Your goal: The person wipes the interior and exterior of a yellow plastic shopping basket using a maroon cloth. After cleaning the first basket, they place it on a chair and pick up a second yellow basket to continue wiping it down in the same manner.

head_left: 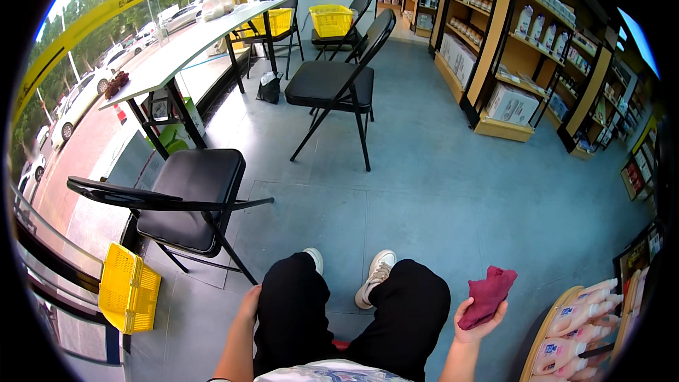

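A folded dark red cloth (486,298) is in my right hand (475,325), held up to the right of my right knee. The thumb and fingertips show at its sides, and its top corner sticks up past them. My left hand (249,304) lies flat along the outer side of my left leg, seen nearly edge-on, with nothing visible in it. I am seated, with my knees in black trousers (403,297) bent in front of me.
A black folding chair (194,191) stands close on my left beside a yellow basket (134,290). Another black chair (332,85) is ahead, near a long white table (177,53) by the window. Shelves (488,35) line the right; pink bottles (569,339) stand near my right arm.
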Tool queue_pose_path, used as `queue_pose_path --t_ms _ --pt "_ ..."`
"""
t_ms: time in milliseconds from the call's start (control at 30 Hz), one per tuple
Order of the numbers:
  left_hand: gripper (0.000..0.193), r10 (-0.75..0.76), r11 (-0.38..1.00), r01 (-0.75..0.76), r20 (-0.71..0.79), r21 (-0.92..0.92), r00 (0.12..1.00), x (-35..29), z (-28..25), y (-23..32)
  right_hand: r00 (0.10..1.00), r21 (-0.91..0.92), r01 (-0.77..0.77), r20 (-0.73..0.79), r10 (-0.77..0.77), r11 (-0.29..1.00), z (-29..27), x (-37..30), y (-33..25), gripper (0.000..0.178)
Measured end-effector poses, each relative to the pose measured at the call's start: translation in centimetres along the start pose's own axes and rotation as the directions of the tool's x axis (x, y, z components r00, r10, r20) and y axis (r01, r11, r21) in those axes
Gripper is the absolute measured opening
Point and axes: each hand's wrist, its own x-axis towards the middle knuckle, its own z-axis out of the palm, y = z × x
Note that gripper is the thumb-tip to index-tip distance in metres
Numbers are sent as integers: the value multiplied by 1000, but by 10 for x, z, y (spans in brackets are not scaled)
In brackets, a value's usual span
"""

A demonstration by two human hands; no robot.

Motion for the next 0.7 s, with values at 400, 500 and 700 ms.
queue_pose_path --t_ms 400,500,700 --pt "29 71 971 -73 -15 -228 997 22 28 68 982 46 182 -60 -179 982 48 64 -23 37" --pt "28 2 990 -3 -9 -144 1000 45 32 87 977 -18 189 -102 -189 982 36 96 -18 33" --pt "28 192 977 -194 35 84 981 179 109 187 997 -150 54 -52 -62 987 23 237 16 40"
